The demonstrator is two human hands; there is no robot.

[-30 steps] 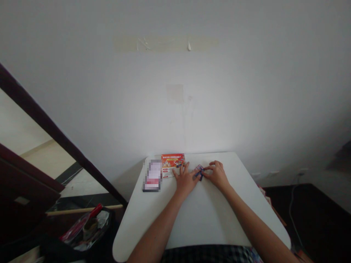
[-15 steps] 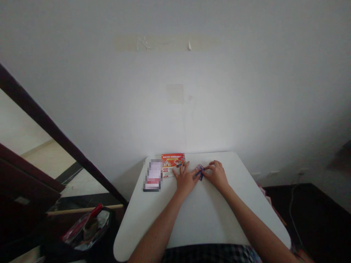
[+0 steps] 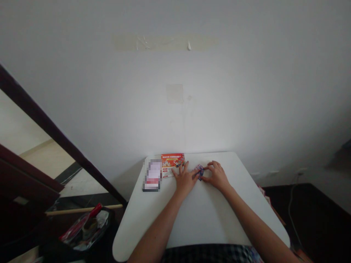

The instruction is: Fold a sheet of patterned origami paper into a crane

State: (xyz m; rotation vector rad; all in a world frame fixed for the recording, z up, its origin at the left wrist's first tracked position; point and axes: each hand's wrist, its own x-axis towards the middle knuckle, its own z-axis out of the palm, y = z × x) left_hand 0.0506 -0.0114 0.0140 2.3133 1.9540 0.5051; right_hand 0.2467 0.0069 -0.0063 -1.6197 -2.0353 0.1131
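Right thumb (image 3: 206, 179) shifted, patterned paper (image 3: 200, 169) corner nearward, long axis unclear

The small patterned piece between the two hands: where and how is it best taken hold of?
Probably pinch the small patterned piece by its right edge, coming from the right: it is small and low on the white table, and the left hand overlaps its left side.

Left grip (image 3: 185, 180) splayed — right grip (image 3: 218, 176) curled.
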